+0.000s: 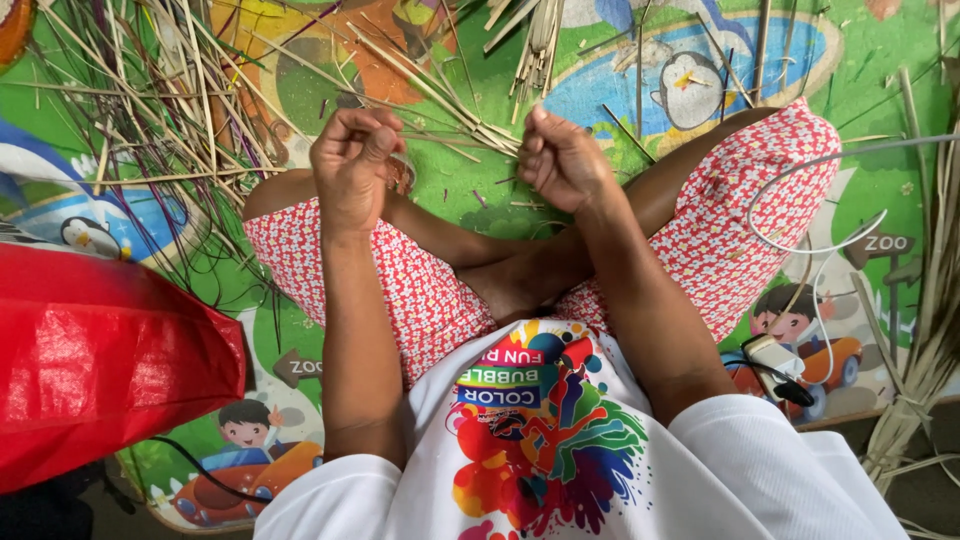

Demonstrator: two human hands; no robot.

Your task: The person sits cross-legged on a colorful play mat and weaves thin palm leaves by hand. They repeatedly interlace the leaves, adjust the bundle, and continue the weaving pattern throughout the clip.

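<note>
I sit cross-legged in red patterned shorts (pixel 760 210) on a colourful play mat (pixel 880 70). My left hand (pixel 352 165) is raised over my left knee, its fingers curled tight around a small curl of thin pale straw (pixel 402 178). My right hand (pixel 562 158) is level with it and a little apart. Its fingers pinch the near ends of several thin straw strips (pixel 470 128) that run away to the upper left. What lies inside either fist is hidden.
A loose heap of pale, green and purple straw strips (pixel 150 100) covers the mat at the upper left. A red plastic bag (pixel 100 360) lies at my left. A white cable with a small plug (pixel 775 355) lies at my right, beside a bundle of dried leaves (pixel 930 330).
</note>
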